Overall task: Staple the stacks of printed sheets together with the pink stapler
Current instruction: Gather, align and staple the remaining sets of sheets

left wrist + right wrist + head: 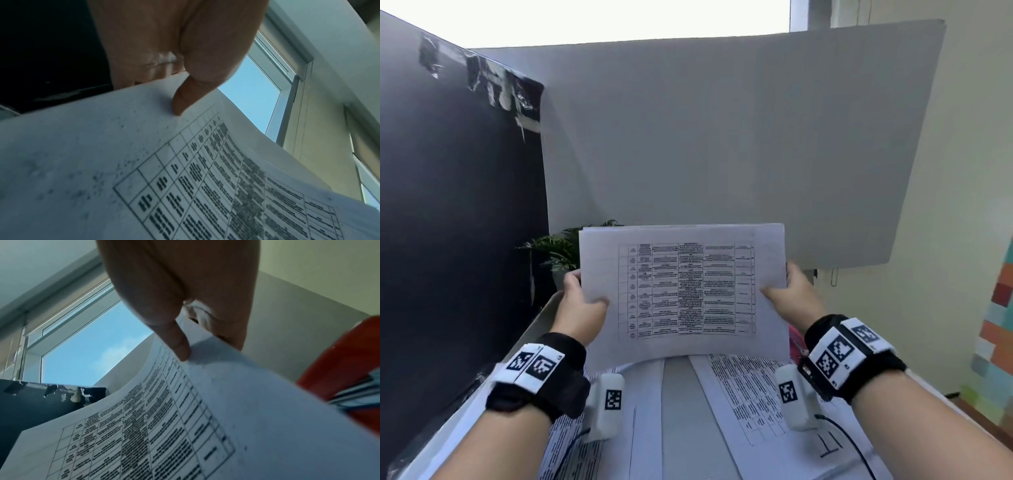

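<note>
I hold a stack of printed sheets (685,291) upright above the desk, its printed table facing me. My left hand (582,301) grips its left edge, thumb on the front. My right hand (789,294) grips its right edge the same way. In the left wrist view the left thumb (185,97) presses on the stack of sheets (185,178). In the right wrist view the right thumb (179,344) presses on the stack of sheets (205,402). The pink stapler (796,344) lies on the desk, partly hidden behind the sheets and my right wrist; the stapler (345,363) looks reddish at the right.
More printed sheets (743,394) lie on the white desk (678,411) below my hands, to the left and right. A black panel (448,205) stands at the left and a grey board (722,137) behind. A potted plant (558,250) sits in the far left corner.
</note>
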The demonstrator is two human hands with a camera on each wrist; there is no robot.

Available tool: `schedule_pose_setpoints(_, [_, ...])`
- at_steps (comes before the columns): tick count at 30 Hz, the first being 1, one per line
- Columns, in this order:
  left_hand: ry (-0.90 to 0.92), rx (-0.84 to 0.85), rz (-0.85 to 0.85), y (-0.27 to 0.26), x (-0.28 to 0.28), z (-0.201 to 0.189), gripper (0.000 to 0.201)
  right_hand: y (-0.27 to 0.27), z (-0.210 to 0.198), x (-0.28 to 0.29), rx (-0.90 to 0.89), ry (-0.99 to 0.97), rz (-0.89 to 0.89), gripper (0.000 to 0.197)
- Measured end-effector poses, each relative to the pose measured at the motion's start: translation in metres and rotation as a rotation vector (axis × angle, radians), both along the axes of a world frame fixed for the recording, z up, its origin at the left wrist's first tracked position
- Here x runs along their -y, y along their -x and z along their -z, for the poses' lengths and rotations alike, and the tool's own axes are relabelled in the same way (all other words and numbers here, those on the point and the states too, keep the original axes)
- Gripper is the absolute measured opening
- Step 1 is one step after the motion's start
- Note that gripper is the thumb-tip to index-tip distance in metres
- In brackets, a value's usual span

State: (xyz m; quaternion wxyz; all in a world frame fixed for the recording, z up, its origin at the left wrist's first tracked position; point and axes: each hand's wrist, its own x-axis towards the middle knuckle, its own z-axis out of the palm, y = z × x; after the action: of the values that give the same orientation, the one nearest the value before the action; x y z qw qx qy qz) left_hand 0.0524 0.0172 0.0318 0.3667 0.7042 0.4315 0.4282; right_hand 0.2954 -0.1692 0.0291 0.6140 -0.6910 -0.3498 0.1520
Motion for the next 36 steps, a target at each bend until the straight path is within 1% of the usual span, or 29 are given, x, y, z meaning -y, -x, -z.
schedule_pose_setpoints(2, [-0.016, 0.018, -0.029, -0.001, -0.001, -0.002, 0.044, -0.001, -0.001, -0.002, -0.016, -0.028, 0.038, 0.031])
schedule_pose_setpoints(3, [-0.025, 0.01, -0.035, -0.001, 0.0, -0.003, 0.045, -0.001, -0.001, -0.002, -0.018, -0.013, 0.029, 0.032])
schedule_pose_setpoints(7, [0.006, -0.092, -0.003, -0.005, 0.002, -0.002, 0.041, 0.002, -0.001, -0.002, 0.013, 0.028, 0.014, 0.034])
schedule_pose_setpoints(11, [0.03, -0.14, -0.01, -0.004, -0.001, -0.002, 0.039, 0.001, 0.001, -0.003, 0.053, 0.073, -0.004, 0.037])
schedule_pose_setpoints(14, [0.048, -0.152, -0.03, -0.001, -0.004, 0.0, 0.042, 0.002, 0.001, 0.001, 0.039, 0.052, -0.02, 0.039])
schedule_pose_setpoints(15, [0.057, -0.155, -0.032, 0.001, -0.003, 0.0, 0.047, 0.001, 0.002, 0.003, 0.026, 0.029, -0.028, 0.038])
schedule_pose_setpoints(16, [0.046, -0.159, -0.047, 0.002, -0.002, -0.001, 0.057, -0.001, 0.003, 0.004, 0.019, 0.009, -0.036, 0.035])
schedule_pose_setpoints(17, [-0.003, -0.179, -0.096, 0.002, 0.0, -0.005, 0.072, -0.002, 0.003, 0.006, 0.019, -0.003, -0.052, 0.03])
schedule_pose_setpoints(18, [-0.086, -0.213, -0.175, 0.003, 0.004, -0.01, 0.085, -0.005, 0.004, 0.007, 0.024, -0.007, -0.066, 0.026])
schedule_pose_setpoints(19, [-0.215, -0.24, -0.253, 0.002, 0.01, -0.018, 0.092, -0.004, 0.002, 0.009, 0.033, -0.018, -0.09, 0.023])
schedule_pose_setpoints(20, [-0.38, -0.259, -0.284, -0.001, 0.018, -0.028, 0.092, -0.004, 0.0, 0.011, 0.041, -0.032, -0.117, 0.022])
schedule_pose_setpoints(21, [-0.547, -0.275, -0.249, -0.006, 0.027, -0.038, 0.085, -0.003, -0.001, 0.013, 0.05, -0.05, -0.144, 0.022])
schedule_pose_setpoints(22, [-0.683, -0.3, -0.165, -0.014, 0.038, -0.05, 0.075, -0.002, -0.003, 0.015, 0.063, -0.074, -0.171, 0.023])
schedule_pose_setpoints(24, [-0.822, -0.379, 0.034, -0.034, 0.059, -0.068, 0.058, 0.001, -0.006, 0.017, 0.1, -0.113, -0.231, 0.025])
schedule_pose_setpoints(25, [-0.857, -0.413, 0.116, -0.045, 0.068, -0.074, 0.053, 0.001, -0.007, 0.017, 0.123, -0.128, -0.257, 0.025])
schedule_pose_setpoints(27, [-0.9, -0.48, 0.215, -0.069, 0.081, -0.081, 0.042, 0.002, -0.01, 0.016, 0.15, -0.14, -0.279, 0.023])
schedule_pose_setpoints(29, [-0.899, -0.512, 0.257, -0.087, 0.089, -0.082, 0.033, 0.003, -0.013, 0.015, 0.164, -0.148, -0.282, 0.022])
schedule_pose_setpoints(31, [-0.859, -0.481, 0.28, -0.095, 0.089, -0.079, 0.029, 0.0, -0.013, 0.016, 0.173, -0.115, -0.298, 0.02])
schedule_pose_setpoints(32, [-0.844, -0.469, 0.284, -0.095, 0.087, -0.077, 0.03, -0.004, -0.013, 0.018, 0.178, -0.051, -0.313, 0.023])
schedule_pose_setpoints(33, [-0.844, -0.467, 0.282, -0.094, 0.084, -0.074, 0.03, -0.009, -0.013, 0.02, 0.202, 0.052, -0.321, 0.033])
schedule_pose_setpoints(35, [-0.851, -0.475, 0.26, -0.091, 0.077, -0.071, 0.032, -0.022, -0.013, 0.024, 0.288, 0.316, -0.297, 0.053])
schedule_pose_setpoints(36, [-0.843, -0.472, 0.247, -0.09, 0.073, -0.07, 0.033, -0.028, -0.014, 0.026, 0.344, 0.43, -0.261, 0.058])
